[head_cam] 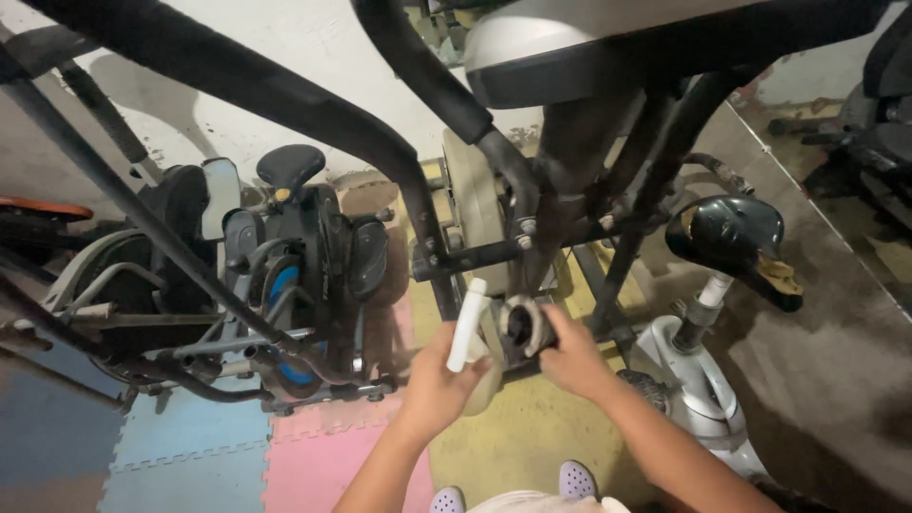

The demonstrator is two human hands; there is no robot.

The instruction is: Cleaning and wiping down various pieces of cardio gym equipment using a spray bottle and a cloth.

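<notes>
Left hand [439,380] clenched around a white plastic bar [467,325], upper end poking above the fist. Right hand [570,356] just beside it, fingers closed on a grey ring-shaped part [522,321] set low on the black frame [560,171] of an exercise machine. Bar probably light, rigid and smooth (apt to slip unless held mid-length). Ring likely metal, stiff and heavier, best gripped by its outer rim. Below both hands, yellow, pink and blue foam floor mats [304,456], soft underfoot. Left of the grip, another black exercise machine [285,256]; right of it, an exercise bike with a black saddle [727,233]. Behind, a scuffed pale wall [313,57]; cramped, dim room.
</notes>
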